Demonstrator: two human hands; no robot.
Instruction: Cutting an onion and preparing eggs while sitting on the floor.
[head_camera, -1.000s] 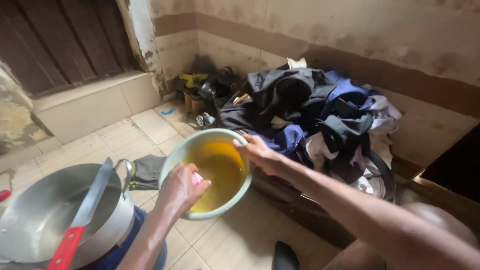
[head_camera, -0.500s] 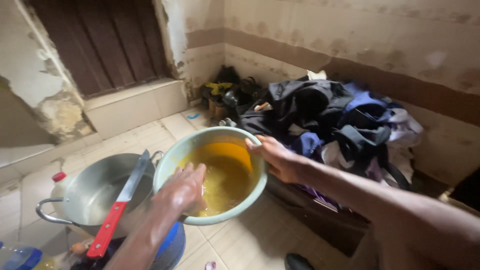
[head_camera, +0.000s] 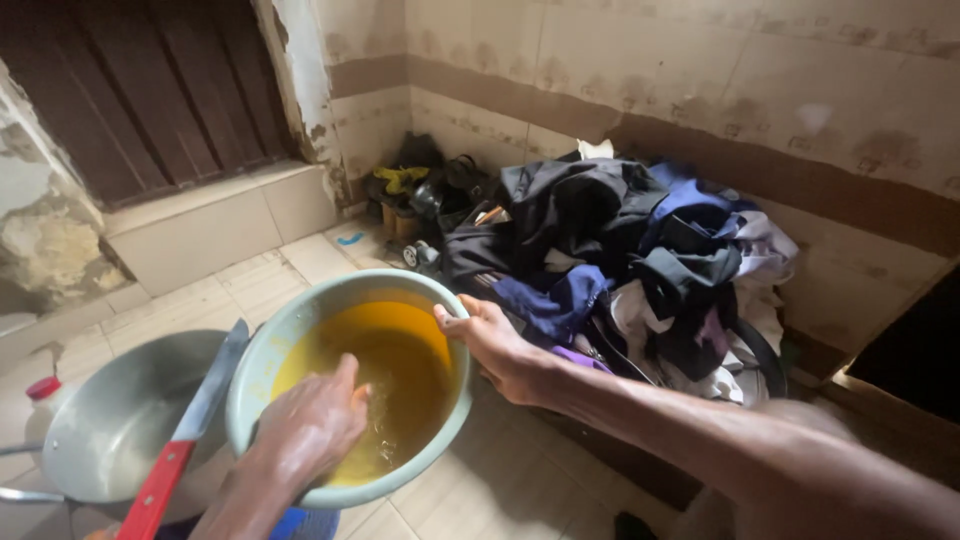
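Floor (head_camera: 520, 480): pale glazed tiles with dark grout lines.
Clothes heap (head_camera: 640, 260): at 2 o'clock of the bowl, soft crumpled fabric in black, blue and white.
Metal pot (head_camera: 110, 420): at 9 o'clock, round, dull steel; a red-handled knife (head_camera: 185, 440) lies across its rim.
Plastic bowl (head_camera: 300, 330): centre, round, pale green, smooth; holds cloudy yellow liquid.
Right hand (head_camera: 495, 345): at the bowl's 3 o'clock rim, grip clamped on the edge, thumb inside.
Left hand (head_camera: 310, 425): at 6 o'clock, dipped in the liquid; whether its grip is closed cannot be told.
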